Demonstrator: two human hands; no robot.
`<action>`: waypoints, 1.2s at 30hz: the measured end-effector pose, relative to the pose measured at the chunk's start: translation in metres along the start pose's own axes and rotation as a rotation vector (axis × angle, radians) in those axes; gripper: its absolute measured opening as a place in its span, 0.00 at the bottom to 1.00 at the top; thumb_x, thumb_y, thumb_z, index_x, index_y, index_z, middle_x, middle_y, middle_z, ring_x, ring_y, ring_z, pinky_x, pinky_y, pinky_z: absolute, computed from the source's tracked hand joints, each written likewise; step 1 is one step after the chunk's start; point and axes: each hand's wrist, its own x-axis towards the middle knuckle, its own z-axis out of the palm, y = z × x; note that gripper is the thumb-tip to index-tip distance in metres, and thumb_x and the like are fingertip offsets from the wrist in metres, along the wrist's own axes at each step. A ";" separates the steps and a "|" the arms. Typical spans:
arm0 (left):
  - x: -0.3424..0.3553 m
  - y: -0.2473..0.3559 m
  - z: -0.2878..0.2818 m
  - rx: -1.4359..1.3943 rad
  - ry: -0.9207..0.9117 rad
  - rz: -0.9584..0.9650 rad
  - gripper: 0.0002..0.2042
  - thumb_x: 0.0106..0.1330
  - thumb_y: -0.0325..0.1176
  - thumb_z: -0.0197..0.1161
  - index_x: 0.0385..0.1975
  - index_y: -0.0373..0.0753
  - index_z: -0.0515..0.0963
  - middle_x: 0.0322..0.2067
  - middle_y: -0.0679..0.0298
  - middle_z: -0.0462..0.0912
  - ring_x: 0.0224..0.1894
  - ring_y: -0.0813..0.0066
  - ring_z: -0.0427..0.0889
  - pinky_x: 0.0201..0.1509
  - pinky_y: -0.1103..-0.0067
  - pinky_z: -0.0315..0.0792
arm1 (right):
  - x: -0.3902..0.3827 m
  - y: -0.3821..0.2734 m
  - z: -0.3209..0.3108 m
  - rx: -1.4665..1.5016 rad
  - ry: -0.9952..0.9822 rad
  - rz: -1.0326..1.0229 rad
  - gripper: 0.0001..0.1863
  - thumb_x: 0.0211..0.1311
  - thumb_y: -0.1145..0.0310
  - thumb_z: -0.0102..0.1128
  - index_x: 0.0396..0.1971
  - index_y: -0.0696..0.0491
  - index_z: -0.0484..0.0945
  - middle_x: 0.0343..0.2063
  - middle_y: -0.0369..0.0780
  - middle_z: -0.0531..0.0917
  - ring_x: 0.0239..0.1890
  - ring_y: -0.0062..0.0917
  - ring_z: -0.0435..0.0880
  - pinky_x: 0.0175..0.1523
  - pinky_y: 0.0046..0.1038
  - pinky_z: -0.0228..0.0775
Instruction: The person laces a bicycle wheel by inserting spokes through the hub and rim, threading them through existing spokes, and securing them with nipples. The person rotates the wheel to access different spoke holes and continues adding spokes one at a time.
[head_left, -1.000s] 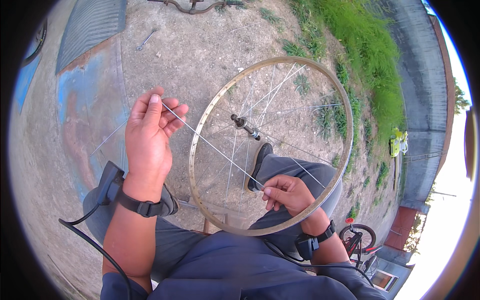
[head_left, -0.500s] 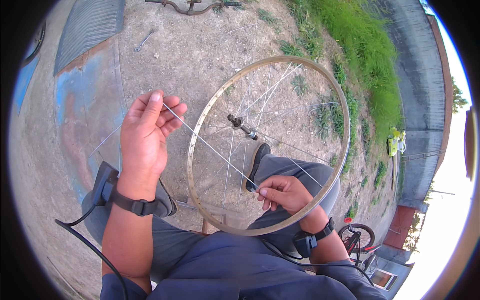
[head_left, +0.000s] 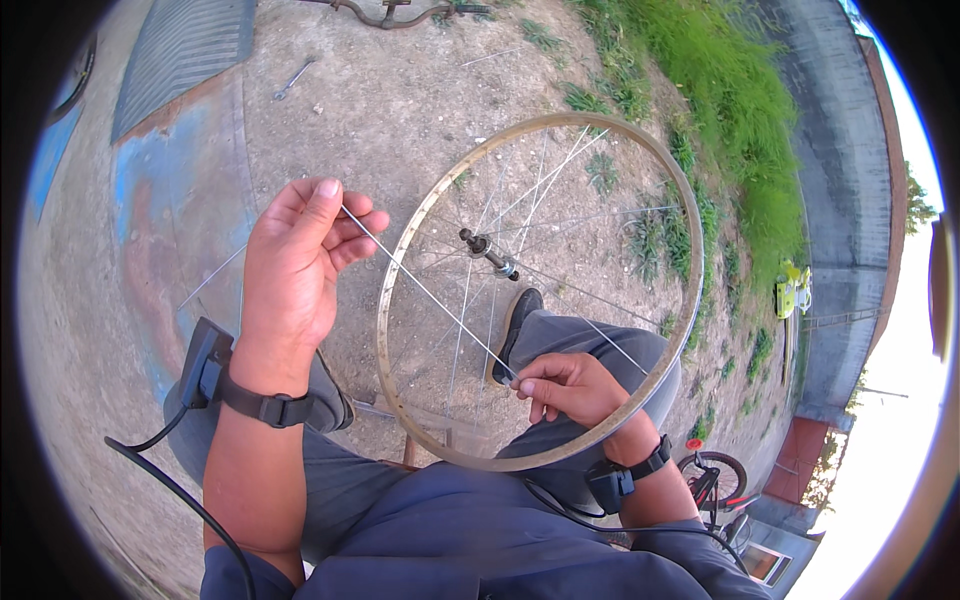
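A loose spoke [head_left: 425, 289] stretches slantwise between my hands, over the left side of a bicycle wheel rim [head_left: 402, 250]. My left hand [head_left: 305, 250], left of the rim, pinches its upper end between thumb and fingers. At its lower end, my right hand [head_left: 565, 388] holds it with bent fingers; the exact tip is hidden there. My right forearm passes by the lower right of the rim. The wheel leans over my legs, its hub [head_left: 489, 255] hanging in the middle on several thin spokes, some of them crossed.
On the ground lie a wrench [head_left: 294, 79], a bicycle handlebar [head_left: 390, 12] and a single spoke [head_left: 490, 57]. A blue, rusty metal sheet [head_left: 180, 200] lies at left, with spokes on it. Grass and a wall run along the right; a bicycle [head_left: 712, 480] is at lower right.
My left hand has shifted slightly to the right with its end of the spoke. The right hand and the wheel stay nearly in place.
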 end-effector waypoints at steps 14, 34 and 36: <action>-0.001 0.001 0.001 0.027 0.020 0.006 0.10 0.80 0.38 0.63 0.45 0.38 0.77 0.39 0.59 0.88 0.40 0.69 0.91 0.40 0.79 0.84 | 0.002 -0.006 0.001 -0.160 0.005 -0.046 0.12 0.75 0.65 0.68 0.45 0.59 0.84 0.33 0.36 0.88 0.34 0.18 0.90 0.33 0.17 0.76; 0.000 0.000 -0.001 0.054 0.031 0.007 0.10 0.80 0.39 0.63 0.47 0.39 0.78 0.39 0.63 0.87 0.41 0.71 0.90 0.40 0.79 0.83 | 0.003 -0.013 0.006 -0.012 0.013 -0.049 0.11 0.77 0.63 0.65 0.47 0.56 0.83 0.32 0.35 0.87 0.36 0.16 0.88 0.35 0.17 0.76; 0.000 0.001 -0.001 0.059 0.039 0.008 0.10 0.80 0.39 0.63 0.47 0.39 0.78 0.39 0.63 0.87 0.41 0.71 0.90 0.40 0.78 0.83 | 0.004 -0.012 0.006 -0.023 0.001 -0.052 0.12 0.77 0.63 0.65 0.48 0.56 0.82 0.32 0.34 0.87 0.36 0.16 0.87 0.36 0.18 0.77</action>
